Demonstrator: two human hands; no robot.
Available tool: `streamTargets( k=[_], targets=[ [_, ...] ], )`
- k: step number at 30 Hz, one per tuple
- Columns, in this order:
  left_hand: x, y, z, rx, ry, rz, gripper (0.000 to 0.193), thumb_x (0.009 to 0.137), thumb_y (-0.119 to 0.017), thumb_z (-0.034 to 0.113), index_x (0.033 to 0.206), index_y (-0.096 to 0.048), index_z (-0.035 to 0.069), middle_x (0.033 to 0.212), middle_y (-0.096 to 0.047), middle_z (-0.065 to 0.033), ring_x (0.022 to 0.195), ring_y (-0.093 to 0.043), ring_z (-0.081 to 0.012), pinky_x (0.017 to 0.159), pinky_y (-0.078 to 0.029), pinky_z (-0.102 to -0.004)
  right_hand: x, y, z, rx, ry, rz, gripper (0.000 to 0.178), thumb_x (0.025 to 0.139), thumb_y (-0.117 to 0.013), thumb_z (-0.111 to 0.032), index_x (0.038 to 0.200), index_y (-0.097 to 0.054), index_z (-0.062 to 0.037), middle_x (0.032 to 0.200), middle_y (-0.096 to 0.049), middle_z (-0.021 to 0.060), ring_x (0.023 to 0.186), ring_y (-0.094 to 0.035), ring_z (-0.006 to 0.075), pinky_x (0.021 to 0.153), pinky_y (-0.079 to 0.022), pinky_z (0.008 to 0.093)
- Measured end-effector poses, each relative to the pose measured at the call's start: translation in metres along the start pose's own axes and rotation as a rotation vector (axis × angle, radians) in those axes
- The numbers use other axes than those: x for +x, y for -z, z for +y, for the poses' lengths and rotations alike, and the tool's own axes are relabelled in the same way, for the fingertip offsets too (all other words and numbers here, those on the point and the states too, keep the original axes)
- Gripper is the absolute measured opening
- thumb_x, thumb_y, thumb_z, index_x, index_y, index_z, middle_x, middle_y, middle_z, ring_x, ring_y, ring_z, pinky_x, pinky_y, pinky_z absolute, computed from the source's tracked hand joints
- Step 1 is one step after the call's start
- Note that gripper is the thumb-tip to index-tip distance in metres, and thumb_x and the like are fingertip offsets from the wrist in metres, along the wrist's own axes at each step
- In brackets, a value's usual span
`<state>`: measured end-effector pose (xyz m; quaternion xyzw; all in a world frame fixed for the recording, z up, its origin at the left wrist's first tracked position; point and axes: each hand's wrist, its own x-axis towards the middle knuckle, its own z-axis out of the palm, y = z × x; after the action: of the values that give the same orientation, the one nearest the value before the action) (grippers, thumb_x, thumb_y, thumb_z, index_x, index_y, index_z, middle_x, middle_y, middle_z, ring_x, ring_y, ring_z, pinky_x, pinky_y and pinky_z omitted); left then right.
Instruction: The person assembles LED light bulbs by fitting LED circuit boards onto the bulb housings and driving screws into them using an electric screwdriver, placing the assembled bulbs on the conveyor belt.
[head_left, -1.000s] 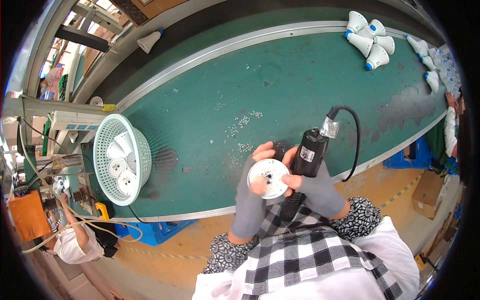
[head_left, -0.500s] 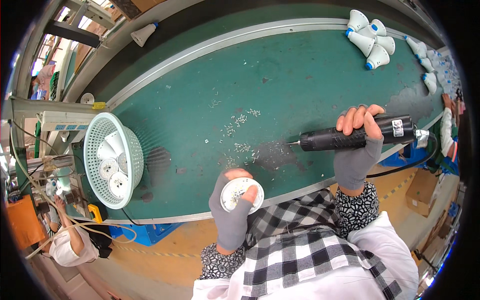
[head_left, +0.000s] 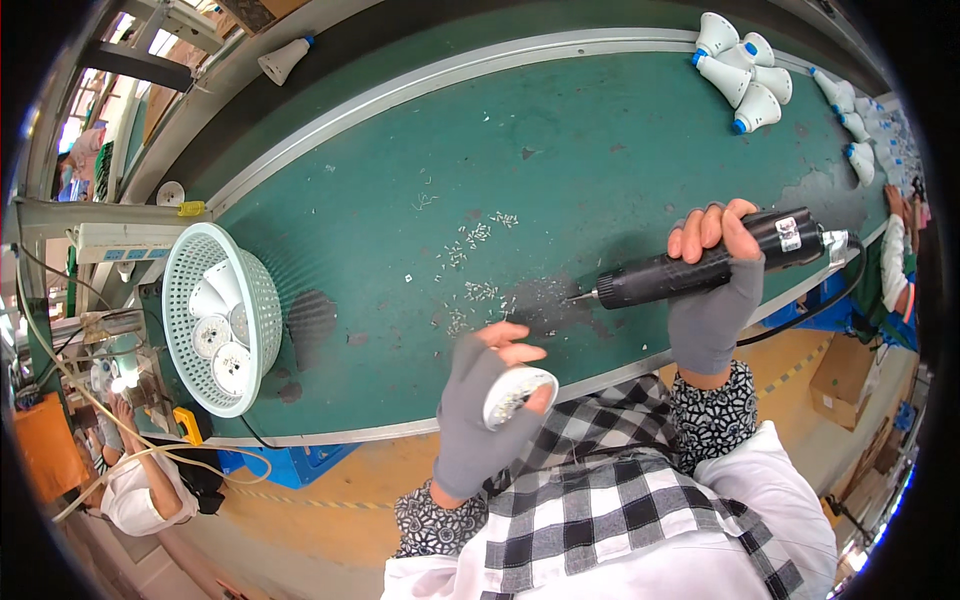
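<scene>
My left hand (head_left: 472, 415), in a grey fingerless glove, holds a white LED lamp (head_left: 515, 392) against the palm with the thumb, its round board face tilted sideways. The fore fingers of that hand reach out to the edge of a scatter of tiny screws (head_left: 481, 292) on the green work surface. Wrapped around a black electric screwdriver (head_left: 645, 281) is my right hand (head_left: 715, 300), gloved the same way. The screwdriver lies nearly level, its bit pointing left toward the screws, apart from the lamp.
A pale green basket (head_left: 270, 320) with several white lamps stands at the left. White lamps with blue caps (head_left: 757, 105) are grouped at the far right. A metal rail (head_left: 430, 80) borders the far side. The screwdriver's black cable (head_left: 800, 330) loops down at the right.
My left hand has turned and shifted slightly right, tilting the lamp. Its fingers now extend toward the screws. The screwdriver has tipped slightly, its bit a little lower and further left.
</scene>
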<state>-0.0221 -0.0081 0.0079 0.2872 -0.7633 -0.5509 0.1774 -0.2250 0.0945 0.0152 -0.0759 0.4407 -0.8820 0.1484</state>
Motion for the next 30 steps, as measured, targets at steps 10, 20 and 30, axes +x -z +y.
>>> streamTargets(
  k=[10, 20, 30],
  targets=[
    [0.002, -0.012, 0.002, 0.077, -0.137, -0.266, 0.037, 0.070, -0.074, 0.012, 0.106, -0.067, 0.011, 0.131, -0.054, -0.0090, 0.102, -0.058, -0.0236, 0.081, -0.051, -0.0334, 0.010, 0.007, -0.024, 0.260, -0.223, 0.184, 0.016, 0.088, -0.061, -0.013, 0.092, -0.047, -0.0052, 0.076, -0.044, 0.0029, 0.066, -0.045, 0.0129, 0.065, -0.043, 0.0302],
    [-0.001, -0.016, 0.006, 0.104, -0.175, -0.195, 0.041, 0.071, -0.074, 0.010, 0.111, -0.065, 0.008, 0.119, -0.059, -0.0090, 0.104, -0.057, -0.0265, 0.085, -0.049, -0.0341, 0.006, 0.009, -0.023, 0.281, -0.210, 0.192, 0.016, 0.089, -0.061, -0.014, 0.094, -0.050, -0.0041, 0.076, -0.045, 0.0029, 0.066, -0.045, 0.0124, 0.065, -0.044, 0.0295],
    [0.000, -0.020, 0.008, 0.292, -0.302, -0.125, 0.042, 0.067, -0.074, 0.008, 0.108, -0.066, 0.013, 0.112, -0.060, -0.0047, 0.100, -0.054, -0.0293, 0.087, -0.047, -0.0389, -0.004, 0.000, -0.029, 0.263, -0.153, 0.081, 0.013, 0.090, -0.058, -0.015, 0.097, -0.052, -0.0064, 0.074, -0.045, 0.0009, 0.065, -0.045, 0.0110, 0.064, -0.042, 0.0284]
  ],
)
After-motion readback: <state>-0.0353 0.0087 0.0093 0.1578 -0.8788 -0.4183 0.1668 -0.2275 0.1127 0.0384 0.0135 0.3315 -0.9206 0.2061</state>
